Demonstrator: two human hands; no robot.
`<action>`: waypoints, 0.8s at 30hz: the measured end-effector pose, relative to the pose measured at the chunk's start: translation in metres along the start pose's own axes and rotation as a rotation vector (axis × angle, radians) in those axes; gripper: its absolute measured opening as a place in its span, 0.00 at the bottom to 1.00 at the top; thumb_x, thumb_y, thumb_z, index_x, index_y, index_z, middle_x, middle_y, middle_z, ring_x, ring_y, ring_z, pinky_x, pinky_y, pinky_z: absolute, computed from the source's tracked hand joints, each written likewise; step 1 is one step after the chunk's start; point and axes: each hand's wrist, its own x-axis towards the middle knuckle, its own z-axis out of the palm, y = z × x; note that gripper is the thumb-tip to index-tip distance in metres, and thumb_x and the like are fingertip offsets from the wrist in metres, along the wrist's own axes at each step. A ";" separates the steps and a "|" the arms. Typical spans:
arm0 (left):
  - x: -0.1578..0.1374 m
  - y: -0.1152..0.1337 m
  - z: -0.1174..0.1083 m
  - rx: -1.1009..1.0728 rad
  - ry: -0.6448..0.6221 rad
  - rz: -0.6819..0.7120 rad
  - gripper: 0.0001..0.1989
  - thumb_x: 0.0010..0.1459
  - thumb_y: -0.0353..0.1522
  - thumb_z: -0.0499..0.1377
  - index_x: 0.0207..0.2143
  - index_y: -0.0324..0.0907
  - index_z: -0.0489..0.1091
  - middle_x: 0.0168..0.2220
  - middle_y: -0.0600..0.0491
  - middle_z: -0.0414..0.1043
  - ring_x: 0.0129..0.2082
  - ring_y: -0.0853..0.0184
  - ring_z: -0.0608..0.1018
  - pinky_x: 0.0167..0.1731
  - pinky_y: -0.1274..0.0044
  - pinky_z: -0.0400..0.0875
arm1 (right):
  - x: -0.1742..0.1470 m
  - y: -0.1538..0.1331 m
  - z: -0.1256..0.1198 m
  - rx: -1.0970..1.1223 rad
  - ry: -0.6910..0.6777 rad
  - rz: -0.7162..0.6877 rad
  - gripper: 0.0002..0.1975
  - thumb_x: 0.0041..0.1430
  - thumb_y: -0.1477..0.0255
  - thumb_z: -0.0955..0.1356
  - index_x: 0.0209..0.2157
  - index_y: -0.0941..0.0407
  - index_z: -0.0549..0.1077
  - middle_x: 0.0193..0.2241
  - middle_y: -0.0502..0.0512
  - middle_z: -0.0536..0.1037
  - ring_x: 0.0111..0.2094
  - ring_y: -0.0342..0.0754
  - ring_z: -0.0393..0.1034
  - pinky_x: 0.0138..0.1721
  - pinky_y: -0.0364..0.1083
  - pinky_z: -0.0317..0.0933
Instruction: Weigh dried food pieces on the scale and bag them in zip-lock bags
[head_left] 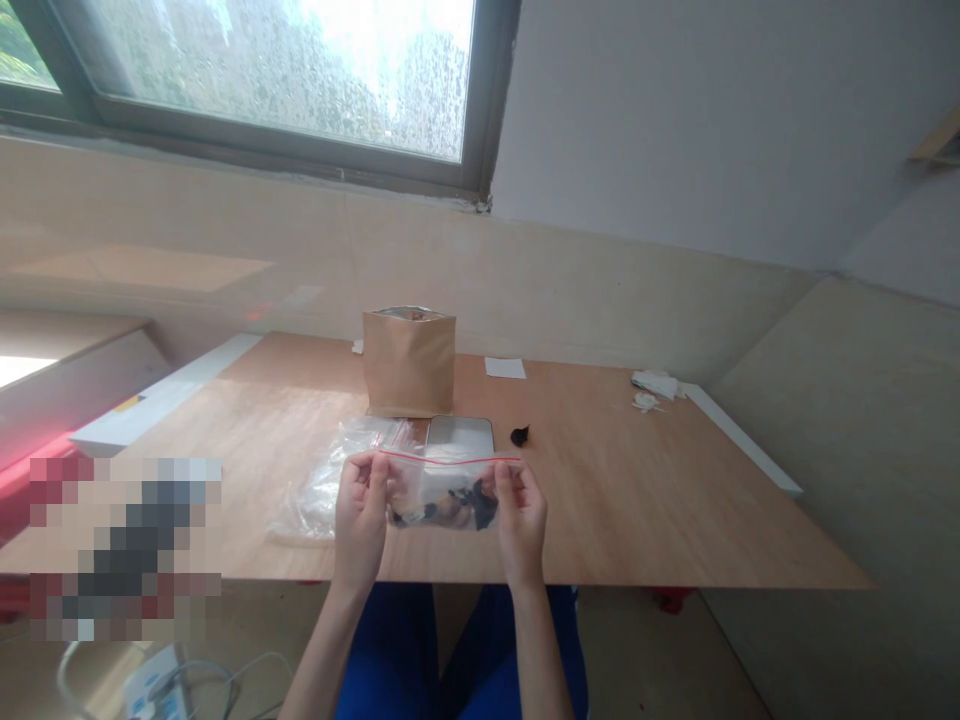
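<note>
Person holds clear zip bag above table edge, in front of kraft pouch. Left hand and right hand pinch bag's upper corners. Likely sealing: keep red strip level, press evenly along it, contents low.

bright window over beige walls — wooden table below.

One head-worn view — looking forward and down, close over the table; window beyond.
</note>
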 end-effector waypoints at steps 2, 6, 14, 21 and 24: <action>0.000 0.001 -0.001 0.032 -0.030 0.019 0.17 0.52 0.47 0.56 0.32 0.42 0.64 0.27 0.56 0.67 0.26 0.70 0.71 0.27 0.80 0.66 | 0.000 0.001 0.000 0.000 0.042 -0.003 0.15 0.56 0.59 0.64 0.27 0.57 0.70 0.23 0.51 0.74 0.27 0.44 0.70 0.32 0.43 0.65; 0.001 0.003 -0.003 0.150 -0.109 0.062 0.18 0.50 0.48 0.57 0.28 0.41 0.68 0.24 0.54 0.68 0.26 0.68 0.70 0.28 0.78 0.66 | 0.001 0.000 -0.002 -0.026 0.084 -0.030 0.16 0.56 0.59 0.64 0.27 0.58 0.70 0.23 0.52 0.74 0.26 0.44 0.69 0.30 0.43 0.65; 0.003 0.000 -0.007 0.237 -0.078 0.118 0.15 0.52 0.44 0.57 0.24 0.42 0.68 0.23 0.55 0.68 0.26 0.68 0.70 0.29 0.79 0.65 | 0.000 -0.002 -0.004 -0.029 0.054 -0.030 0.17 0.57 0.58 0.64 0.28 0.58 0.72 0.24 0.53 0.76 0.27 0.45 0.71 0.32 0.44 0.66; 0.005 -0.001 -0.012 0.296 -0.095 0.103 0.15 0.52 0.45 0.57 0.27 0.42 0.68 0.26 0.54 0.70 0.29 0.66 0.73 0.31 0.78 0.66 | 0.001 0.002 -0.006 -0.082 0.019 -0.011 0.19 0.60 0.57 0.60 0.28 0.57 0.71 0.25 0.54 0.76 0.28 0.46 0.71 0.33 0.45 0.65; 0.004 -0.001 -0.011 0.315 -0.103 0.114 0.15 0.52 0.45 0.56 0.28 0.43 0.68 0.26 0.54 0.71 0.30 0.66 0.73 0.31 0.78 0.66 | 0.001 0.002 -0.007 -0.114 0.048 -0.050 0.19 0.60 0.57 0.60 0.27 0.57 0.71 0.24 0.53 0.75 0.27 0.45 0.70 0.32 0.44 0.64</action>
